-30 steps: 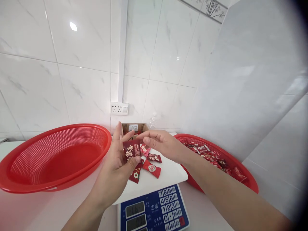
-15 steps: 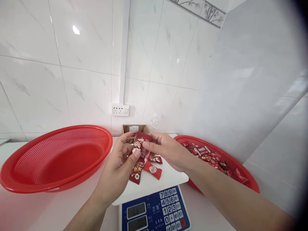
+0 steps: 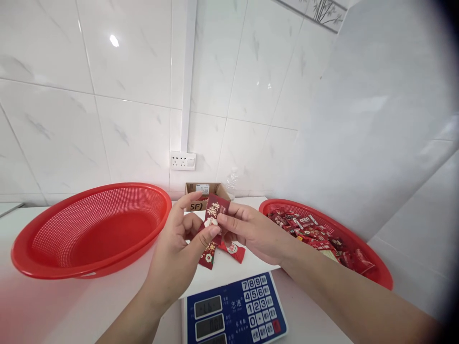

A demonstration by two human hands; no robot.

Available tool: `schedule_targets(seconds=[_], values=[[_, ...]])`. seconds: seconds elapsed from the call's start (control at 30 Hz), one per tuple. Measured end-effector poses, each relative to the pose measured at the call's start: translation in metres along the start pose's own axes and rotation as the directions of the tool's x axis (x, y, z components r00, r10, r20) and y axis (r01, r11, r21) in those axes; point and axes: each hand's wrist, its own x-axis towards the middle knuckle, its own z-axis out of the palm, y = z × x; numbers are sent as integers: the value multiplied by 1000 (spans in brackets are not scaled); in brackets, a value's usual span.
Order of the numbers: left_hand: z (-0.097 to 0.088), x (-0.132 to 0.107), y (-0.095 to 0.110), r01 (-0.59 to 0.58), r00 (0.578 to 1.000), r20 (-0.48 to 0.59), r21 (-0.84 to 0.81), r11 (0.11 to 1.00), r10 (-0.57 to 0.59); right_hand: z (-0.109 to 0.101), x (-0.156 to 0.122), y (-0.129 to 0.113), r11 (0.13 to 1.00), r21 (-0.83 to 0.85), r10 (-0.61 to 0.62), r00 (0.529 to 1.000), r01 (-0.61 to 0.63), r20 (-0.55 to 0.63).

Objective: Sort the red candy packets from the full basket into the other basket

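"Two hands on one small packet: what do you make of it?"

"Thumb and fingers of the left hand [image 3: 179,251] pinch the dark red packet [image 3: 212,213] from its lower left; the right hand [image 3: 256,234] grips its right edge, thumb on the printed face. It's held up over the white weighing pan [image 3: 251,266]."

"How would it handle?"

"Light, I'd guess, with a thin, slick wrapper that bends easily. What's inside I can't tell, so I'd take the edges and not squeeze the middle."

"And under it?"

"A patterned packet [image 3: 207,259] and a bright red sweet [image 3: 234,251] lie on the pan. The blue keypad panel [image 3: 233,310] faces the person."

"The rest of the room?"

"A pale tabletop [image 3: 308,315] against a marbled tile wall [image 3: 132,129]. One red basket [image 3: 86,270] stands at left; the other [image 3: 385,274], at right, holds many wrapped sweets [image 3: 315,233]. Behind the hands sit a cardboard box [image 3: 196,206] and something clear, perhaps a plastic bottle [image 3: 232,180], below and right of a socket plate [image 3: 182,161]."
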Motion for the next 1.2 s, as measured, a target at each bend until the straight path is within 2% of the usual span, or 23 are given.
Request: schedule_targets(seconds=[0.07, 0.17, 0.23, 0.3, 0.37, 0.43, 0.53, 0.77, 0.9, 1.0, 1.2], values=[[1, 0, 2, 9, 998, -65, 19, 1000, -7, -3, 5, -3, 998, -54, -40, 999, 39, -28], [0, -2, 6, -54, 988, -143, 9, 998, 55, -16, 22, -6, 977, -194, -123, 981, 93, -152], [-2, -3, 9, -122, 975, -190, -17, 992, 117, -27, 39, 0, 942, -326, -164, 957, 80, -240], [-5, -5, 12, -182, 960, -224, -43, 982, 168, -38, 56, 13, 886, -463, -175, 944, 26, -280], [-7, -7, 14, -222, 950, -239, -65, 973, 200, -46, 72, 30, 791, -612, -174, 959, 0, -226], [-9, -9, 15, -242, 947, -238, -91, 966, 215, -50, 84, 48, 650, -758, -167, 962, -56, -214], [-10, -10, 16, -257, 946, -230, -104, 961, 228, -50, 98, 67, 533, -839, -159, 960, -112, -229], [-15, -9, 14, -310, 938, -190, -96, 946, 288, -47, 121, 88, 403, -908, -135, 974, -113, -181], [-15, -9, 15, -308, 938, -199, -95, 947, 285, -47, 121, 91, 348, -932, -163, 973, -99, -165], [-15, -8, 15, -298, 941, -197, -102, 949, 274, -45, 114, 88, 344, -937, -188, 974, -54, -125], [-15, -8, 15, -300, 943, -174, -83, 950, 283, -39, 88, 80, 375, -908, -137, 980, 186, 145]])
